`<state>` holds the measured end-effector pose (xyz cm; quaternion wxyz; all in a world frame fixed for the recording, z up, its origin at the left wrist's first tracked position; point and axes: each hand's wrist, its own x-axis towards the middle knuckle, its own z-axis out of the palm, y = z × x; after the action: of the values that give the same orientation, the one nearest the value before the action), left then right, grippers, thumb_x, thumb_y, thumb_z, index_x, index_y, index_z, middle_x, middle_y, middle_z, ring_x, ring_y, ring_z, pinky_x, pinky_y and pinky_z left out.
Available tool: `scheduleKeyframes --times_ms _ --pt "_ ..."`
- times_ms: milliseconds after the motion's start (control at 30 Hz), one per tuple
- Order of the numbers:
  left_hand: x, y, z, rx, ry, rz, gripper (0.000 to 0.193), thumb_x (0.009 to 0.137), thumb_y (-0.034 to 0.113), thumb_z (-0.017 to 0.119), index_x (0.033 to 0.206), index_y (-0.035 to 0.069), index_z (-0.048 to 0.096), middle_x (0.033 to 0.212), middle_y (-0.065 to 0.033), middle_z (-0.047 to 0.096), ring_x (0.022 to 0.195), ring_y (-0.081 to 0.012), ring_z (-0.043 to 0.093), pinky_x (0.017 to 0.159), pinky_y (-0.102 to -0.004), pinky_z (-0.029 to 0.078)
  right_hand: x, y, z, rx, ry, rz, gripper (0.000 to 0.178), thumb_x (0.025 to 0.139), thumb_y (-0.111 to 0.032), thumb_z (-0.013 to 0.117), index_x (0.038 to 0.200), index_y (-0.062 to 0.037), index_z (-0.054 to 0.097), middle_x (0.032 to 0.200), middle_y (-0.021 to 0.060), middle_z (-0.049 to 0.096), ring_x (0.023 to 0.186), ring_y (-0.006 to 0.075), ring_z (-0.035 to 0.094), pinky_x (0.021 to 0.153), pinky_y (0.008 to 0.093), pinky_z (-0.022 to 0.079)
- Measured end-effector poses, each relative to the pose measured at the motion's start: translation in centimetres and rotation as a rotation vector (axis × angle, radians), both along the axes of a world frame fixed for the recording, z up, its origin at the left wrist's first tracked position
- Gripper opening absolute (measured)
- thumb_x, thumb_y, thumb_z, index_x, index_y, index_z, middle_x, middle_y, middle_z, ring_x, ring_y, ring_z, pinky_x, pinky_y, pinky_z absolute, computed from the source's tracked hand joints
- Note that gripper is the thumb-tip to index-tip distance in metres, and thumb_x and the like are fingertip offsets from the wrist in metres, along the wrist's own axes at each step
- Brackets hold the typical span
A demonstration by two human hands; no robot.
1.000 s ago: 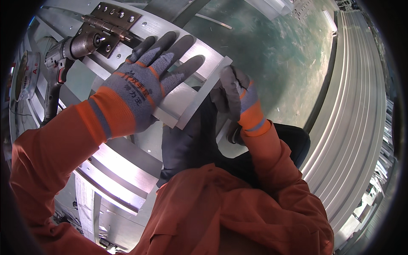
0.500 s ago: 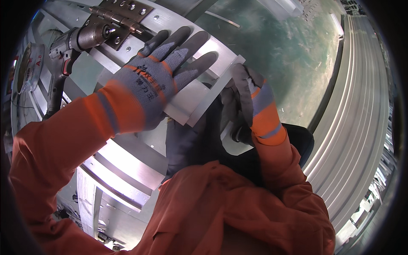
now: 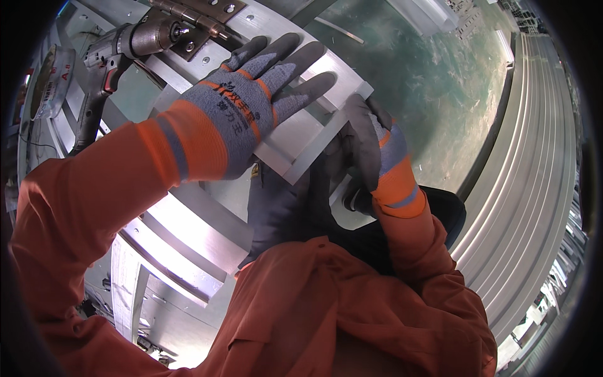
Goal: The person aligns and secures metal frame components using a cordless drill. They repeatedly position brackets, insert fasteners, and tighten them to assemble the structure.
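My left hand (image 3: pixel 251 113), in a grey and orange work glove, lies flat with fingers spread across the end of a silver metal beam (image 3: pixel 342 72). A flat metal strip (image 3: pixel 323 142) runs crosswise against the beam's end. My right hand (image 3: pixel 370 138), gloved alike, is closed on the strip's far right part; its fingertips are partly hidden beneath. Beyond my left fingers a brown metal hinge (image 3: pixel 198 22) rests on the beam with screws in its holes. A power drill (image 3: pixel 119 53) lies left of the hinge, its chuck pointing toward it.
A clear tub (image 3: pixel 53 85) stands at the far left. More metal beams (image 3: pixel 188 235) lie left of my legs. Long stacked metal profiles (image 3: pixel 515 169) stretch along the right. A thin metal strip (image 3: pixel 339 29) lies on the green floor (image 3: pixel 421 94).
The beam, hinge and drill appear slightly farther right and higher in view. Both hands keep their places on the metal, the left still flat and the right still gripping the strip.
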<state>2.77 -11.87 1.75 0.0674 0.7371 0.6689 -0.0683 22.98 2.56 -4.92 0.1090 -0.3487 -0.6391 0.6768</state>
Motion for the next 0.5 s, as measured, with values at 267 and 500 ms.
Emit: scheduleKeyframes --times_ms 267,500 --pt "-0.5 0.0 -0.8 0.112 -0.127 -0.021 0.117 0.072 0.017 0.089 0.171 0.02 0.026 0.177 -0.0169 0.02 0.161 -0.0444 0.023 0.131 -0.0578 0.022 0.0 -0.4 -0.3 0.153 0.04 0.003 0.039 0.11 -0.035 0.058 0.125 0.0015 0.062 0.094 0.006 0.069 0.083 0.0122 0.065 0.072 0.0284 0.055" --pt "-0.6 -0.2 -0.5 0.089 -0.138 -0.018 0.122 0.07 0.021 0.092 0.171 0.02 0.024 0.177 -0.0181 0.02 0.161 -0.045 0.023 0.131 -0.0584 0.021 0.0 -1.0 -1.2 0.203 0.159 -0.017 0.037 0.11 -0.031 0.057 0.123 0.0031 0.062 0.097 0.0061 0.07 0.085 0.0118 0.063 0.077 0.0291 0.053"
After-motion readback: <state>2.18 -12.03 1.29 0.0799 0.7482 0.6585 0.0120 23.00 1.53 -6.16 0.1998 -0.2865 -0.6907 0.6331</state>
